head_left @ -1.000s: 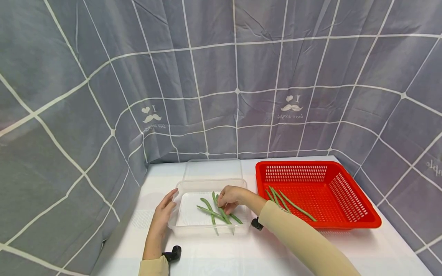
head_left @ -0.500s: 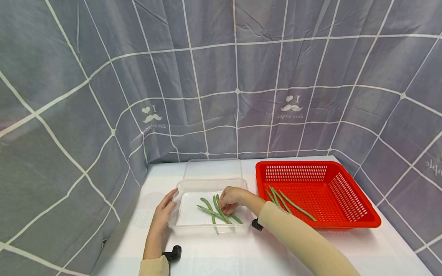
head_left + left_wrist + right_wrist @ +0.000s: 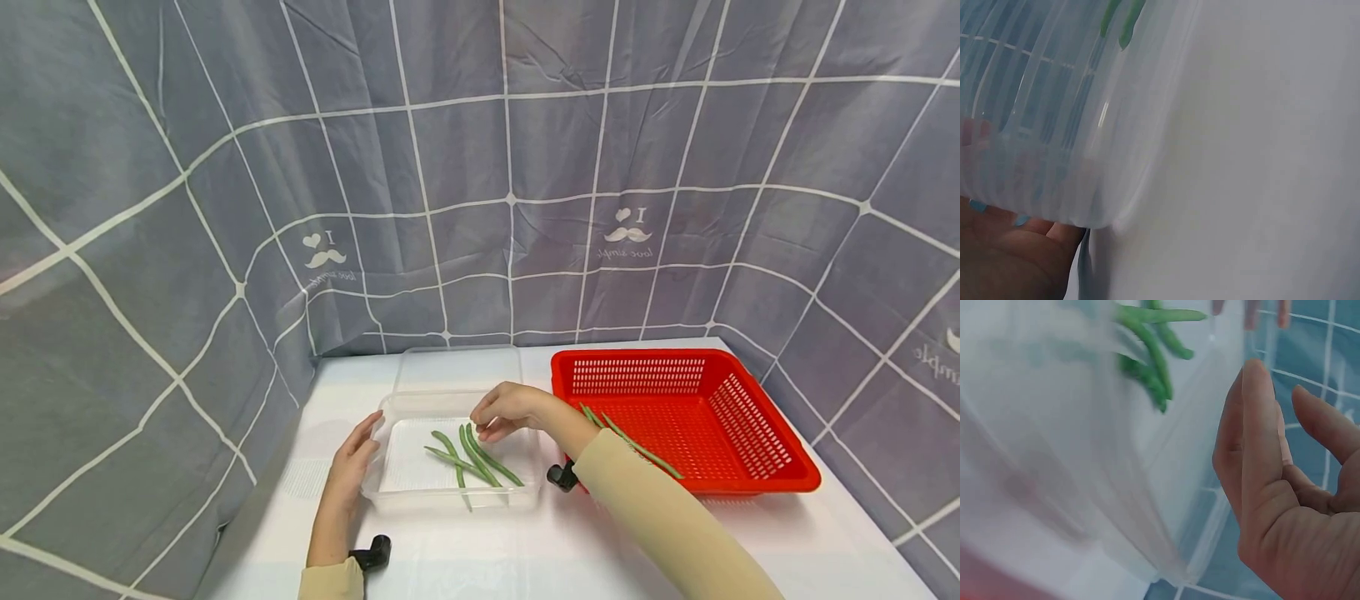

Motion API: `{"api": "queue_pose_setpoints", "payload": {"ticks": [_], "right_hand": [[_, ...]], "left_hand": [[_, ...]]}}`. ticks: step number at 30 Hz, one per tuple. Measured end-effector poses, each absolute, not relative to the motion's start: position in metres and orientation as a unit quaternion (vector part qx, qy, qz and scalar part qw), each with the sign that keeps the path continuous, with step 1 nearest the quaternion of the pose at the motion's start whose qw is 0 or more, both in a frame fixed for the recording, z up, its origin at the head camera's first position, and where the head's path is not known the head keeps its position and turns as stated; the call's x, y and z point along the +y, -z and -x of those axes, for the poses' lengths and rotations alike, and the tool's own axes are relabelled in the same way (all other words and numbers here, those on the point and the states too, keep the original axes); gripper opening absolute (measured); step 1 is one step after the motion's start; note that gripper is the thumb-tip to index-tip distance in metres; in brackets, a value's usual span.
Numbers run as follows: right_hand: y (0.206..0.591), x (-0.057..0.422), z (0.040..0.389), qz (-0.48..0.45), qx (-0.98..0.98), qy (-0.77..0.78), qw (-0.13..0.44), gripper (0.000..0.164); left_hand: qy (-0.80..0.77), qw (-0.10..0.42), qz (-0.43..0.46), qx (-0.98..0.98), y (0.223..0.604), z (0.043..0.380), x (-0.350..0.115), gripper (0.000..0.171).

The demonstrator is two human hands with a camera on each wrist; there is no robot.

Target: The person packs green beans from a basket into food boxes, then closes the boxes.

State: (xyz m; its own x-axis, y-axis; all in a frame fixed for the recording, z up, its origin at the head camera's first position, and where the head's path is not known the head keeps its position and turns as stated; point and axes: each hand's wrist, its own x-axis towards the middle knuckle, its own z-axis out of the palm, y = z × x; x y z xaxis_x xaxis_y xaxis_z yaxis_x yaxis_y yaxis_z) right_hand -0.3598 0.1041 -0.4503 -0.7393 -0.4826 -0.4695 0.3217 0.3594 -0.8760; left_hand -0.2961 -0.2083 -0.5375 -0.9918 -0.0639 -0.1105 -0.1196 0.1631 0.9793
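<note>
Several green beans (image 3: 480, 457) lie crossed on the floor of a clear plastic box (image 3: 408, 500). My left hand (image 3: 356, 457) rests against the box's left wall, its fingertips at the outside in the left wrist view. Over the right half of the box is my right hand (image 3: 513, 408), holding nothing. Its thumb stands apart from the extended fingers (image 3: 1259, 425) in the right wrist view, and the beans (image 3: 1154, 353) show beyond the box's wall.
A red slotted basket (image 3: 750, 487) stands to the right with a few green beans (image 3: 645, 452) along its left side. Behind the box lies a clear flat lid (image 3: 459, 368). A grey checked curtain (image 3: 472, 167) encloses the white table (image 3: 450, 558).
My right hand has let go of a green bean, leaving it among the others in the box, and has risen slightly. The left hand has stayed at the box's wall.
</note>
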Motion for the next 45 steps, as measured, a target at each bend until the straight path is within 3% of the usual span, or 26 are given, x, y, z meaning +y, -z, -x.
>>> {"api": "queue_pose_setpoints", "payload": {"ticks": [19,33,45], "right_hand": [[0.420,0.171,0.372,0.037,0.696,0.649,0.304,0.039],[0.426,0.237,0.369,0.022,0.726,0.631,0.272,0.043],[0.437,0.280,0.359,-0.013,0.758,0.586,0.285,0.051]], "left_hand": [[-0.643,0.019,0.064,0.763,0.540,0.294,-0.210,0.056],[-0.643,0.018,0.059,0.764,0.540,0.294,-0.209,0.056],[-0.639,0.018,0.061,0.767,0.540,0.297,-0.208,0.055]]}}
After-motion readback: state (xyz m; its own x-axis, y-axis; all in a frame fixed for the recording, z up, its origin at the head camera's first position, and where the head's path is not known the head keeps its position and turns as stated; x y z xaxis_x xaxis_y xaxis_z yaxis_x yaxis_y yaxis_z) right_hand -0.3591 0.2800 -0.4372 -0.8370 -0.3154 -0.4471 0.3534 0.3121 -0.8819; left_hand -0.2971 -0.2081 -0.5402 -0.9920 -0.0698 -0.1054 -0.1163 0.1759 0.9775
